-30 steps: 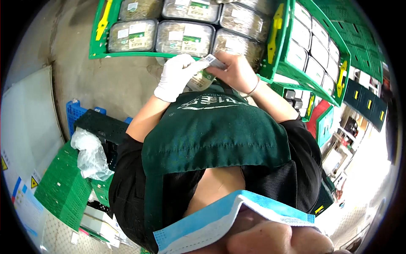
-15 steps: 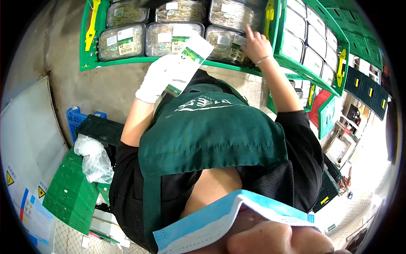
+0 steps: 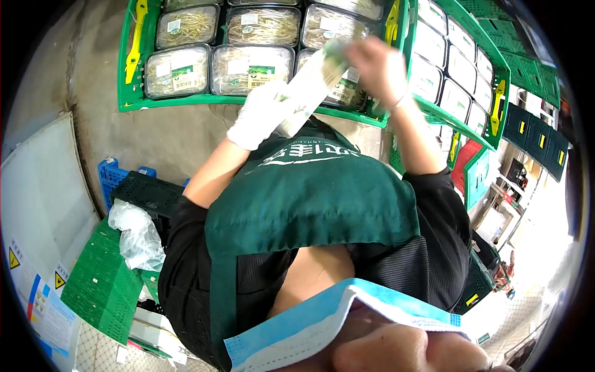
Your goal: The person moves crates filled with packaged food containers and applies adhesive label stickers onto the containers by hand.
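Observation:
My left hand (image 3: 263, 115), in a white glove, is closed on a strip of white and green labels (image 3: 307, 87) that slants up to the right. At the strip's blurred upper end is my bare right hand (image 3: 377, 69); motion smears its fingers, so I cannot tell whether they grip it. Beyond the hands stands a green crate (image 3: 186, 102) with rows of clear-lidded boxes. Its near row has a left box (image 3: 178, 71) and a middle box (image 3: 252, 68), both bearing green and white labels. The right box (image 3: 347, 93) is partly hidden behind the strip and my right hand.
Another green crate (image 3: 455, 119) of lidded boxes adjoins on the right, with stacked green crates (image 3: 517, 62) behind. At the left are a blue pallet (image 3: 111, 180), a clear plastic bag (image 3: 136, 235) and a green crate surface (image 3: 102, 279).
My right hand has left the near right box and moved up to the strip's upper end. My left hand and the strip have shifted right, and the strip's upper end has risen.

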Available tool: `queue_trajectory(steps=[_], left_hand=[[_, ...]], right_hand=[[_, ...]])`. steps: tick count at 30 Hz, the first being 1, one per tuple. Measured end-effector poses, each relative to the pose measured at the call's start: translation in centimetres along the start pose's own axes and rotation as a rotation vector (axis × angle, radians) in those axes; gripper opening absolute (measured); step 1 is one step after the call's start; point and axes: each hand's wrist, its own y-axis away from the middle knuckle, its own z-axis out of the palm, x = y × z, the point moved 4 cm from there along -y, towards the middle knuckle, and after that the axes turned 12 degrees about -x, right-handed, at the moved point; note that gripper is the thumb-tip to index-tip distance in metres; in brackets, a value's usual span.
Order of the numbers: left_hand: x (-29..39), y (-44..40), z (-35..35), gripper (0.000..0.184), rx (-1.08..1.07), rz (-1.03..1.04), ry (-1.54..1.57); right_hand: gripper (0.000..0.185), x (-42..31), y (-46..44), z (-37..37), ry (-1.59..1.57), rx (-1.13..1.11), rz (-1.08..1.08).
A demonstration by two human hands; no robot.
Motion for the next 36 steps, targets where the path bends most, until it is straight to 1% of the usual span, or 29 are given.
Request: queue_trajectory(steps=[1, 2, 3, 4, 5, 6, 7, 8, 9, 10, 11, 12, 13, 14, 16, 17, 19, 20, 22, 23, 24, 26, 27, 28, 30, 32, 33, 34, 36], left_hand=[[0.6, 0.3, -0.6, 0.019, -0.042, 0.084, 0.038], [-0.1, 0.8, -1.4, 0.02, -0.063, 0.165, 0.07], [-2.0, 1.0, -2.0, 0.021, -0.056, 0.112, 0.001], [-3.4, 1.0, -2.2, 0.023, -0.053, 0.056, -0.068], [-3.4, 1.0, -2.1, 0.023, -0.053, 0.052, -0.069], [-3.6, 1.0, -2.2, 0.022, -0.005, 0.005, 0.082], [-3.9, 0.9, -2.3, 0.021, 0.044, -0.042, 0.233], [-4.0, 0.8, -2.4, 0.021, 0.046, -0.042, 0.234], [-4.3, 0.7, -2.4, 0.022, 0.053, -0.014, 0.336], [-4.4, 0.7, -2.4, 0.024, 0.059, 0.013, 0.437], [-4.2, 0.6, -2.4, 0.024, 0.059, 0.01, 0.438], [-3.6, 0.4, -2.5, 0.025, 0.086, -0.004, 0.288], [-3.1, 0.1, -2.8, 0.026, 0.115, -0.016, 0.137], [-2.9, 0.1, -2.8, 0.026, 0.117, -0.015, 0.138], [-2.6, -0.2, -2.4, 0.028, -0.003, -0.032, 0.31], [-1.9, -0.4, -2.8, 0.028, 0.001, -0.029, 0.31], [0.1, -0.9, -3.8, 0.027, 0.009, 0.005, 0.027], [0.4, -1.5, -3.3, 0.027, 0.014, 0.003, 0.027], [1.3, -2.8, -2.5, 0.026, 0.188, 0.123, 0.317], [0.8, -3.4, -2.3, 0.024, 0.187, -0.021, 0.23], [0.7, -3.6, -1.8, 0.022, 0.155, -0.14, 0.297], [-0.3, -3.6, -0.9, 0.021, 0.215, 0.024, 0.011], [3.0, -3.5, -1.4, 0.02, 0.058, 0.231, -0.67], [3.9, -3.3, -2.2, 0.02, 0.064, 0.224, -0.671], [3.3, -3.0, -4.0, 0.022, 0.051, -0.088, -0.389], [1.5, -1.4, -5.1, 0.028, 0.142, -0.041, 0.788], [-0.5, -0.5, -5.5, 0.028, 0.164, -0.056, 0.709], [-2.3, 0.3, -5.8, 0.028, 0.182, -0.071, 0.631], [-1.9, 2.1, -7.1, 0.025, 0.239, -0.099, 0.758]], right_hand=[[0.018, 5.3, -2.3, 0.2, -0.073, 0.0, 0.173], [0.027, 7.4, -4.1, -1.3, 0.23, 0.048, 0.08], [0.033, 9.2, -5.3, -1.1, 0.271, -0.043, 0.006], [0.035, 11.6, -6.6, 1.2, 0.272, -0.243, 0.109], [0.036, 12.2, -7.1, 3.2, 0.377, -0.305, 0.13], [0.036, 12.7, -7.6, 5.0, 0.486, -0.364, 0.149], [0.04, 13.7, -7.7, 6.3, 0.511, -0.338, 0.189], [0.045, 13.2, -7.7, 6.5, 0.537, -0.312, 0.229], [0.054, 12.4, -7.2, 6.1, 0.595, -0.2, 0.219], [0.054, 11.9, -6.5, 5.8, 0.595, -0.202, 0.218], [0.057, 9.4, -5.6, 4.1, 0.409, -0.204, 0.235], [0.059, 7.3, -4.8, 2.9, 0.226, -0.2, 0.246], [0.058, 5.4, -3.8, 3.3, -0.258, -0.336, 0.129], [0.056, 3.2, -2.7, 3.6, -0.744, -0.462, 0.007], [0.04, -0.6, -1.8, 2.7, -0.404, -0.46, -0.139], [0.031, -1.0, -1.9, 2.8, -0.383, -0.404, -0.184], [0.013, -1.6, -1.8, 3.5, -0.476, -0.383, -0.207], [0.014, -2.3, -1.6, 4.0, -0.389, -0.395, -0.277], [0.012, -3.3, -1.3, 3.7, -0.334, -0.307, -0.194], [0.015, -2.9, -1.8, 2.7, -0.211, -0.339, -0.111], [0.02, -2.0, -2.7, 1.5, -0.209, -0.221, -0.172], [0.024, 1.5, -6.2, -2.2, 0.061, -0.058, -0.095], [0.02, 3.9, -8.7, -3.3, 0.157, -0.129, -0.048], [0.019, 6.8, -11.2, -3.8, 0.364, -0.132, 0.057], [0.032, 14.4, -15.6, -2.0, 0.628, -0.095, -0.083], [0.033, 18.5, -18.3, 0.9, 0.688, -0.149, -0.026], [0.033, 19.2, -18.4, 2.0, 0.714, -0.22, 0.058], [0.042, 20.6, -18.6, 2.9, 0.679, -0.177, 0.12], [0.052, 17.1, -17.0, 1.2, 0.722, -0.025, 0.245]])
